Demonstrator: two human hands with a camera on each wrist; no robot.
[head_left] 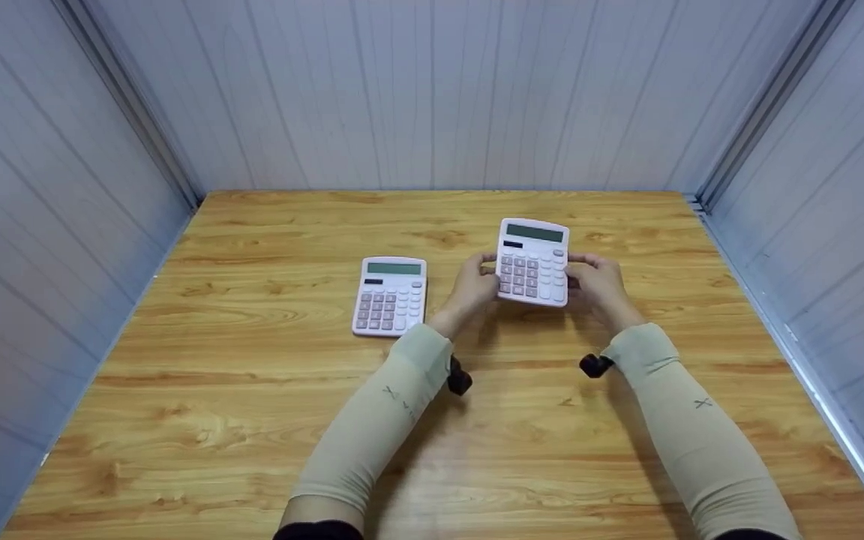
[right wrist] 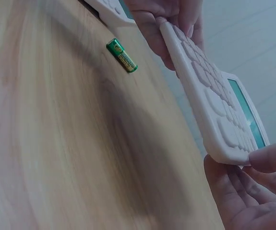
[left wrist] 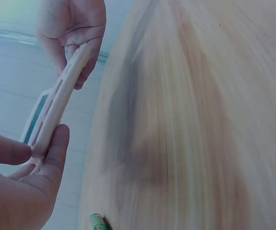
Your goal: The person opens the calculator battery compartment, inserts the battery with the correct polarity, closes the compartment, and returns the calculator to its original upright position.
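Note:
Both hands hold a pale pink-white calculator (head_left: 533, 262) above the table, its keys and dark display facing up toward the head camera. My left hand (head_left: 473, 285) grips its left edge, thumb on the front and fingers behind, as the left wrist view shows on the calculator (left wrist: 61, 100). On the opposite edge my right hand (head_left: 598, 289) pinches it; in the right wrist view the thumb of the right hand (right wrist: 258, 191) lies at the front. A second calculator of the same look (head_left: 391, 296) lies on the table to the left, beside the left forearm.
A green battery (right wrist: 122, 56) lies on the wooden table (head_left: 252, 390), hidden in the head view. Its end also shows low in the left wrist view. Pale panelled walls (head_left: 432, 90) enclose the table at the back and on both sides.

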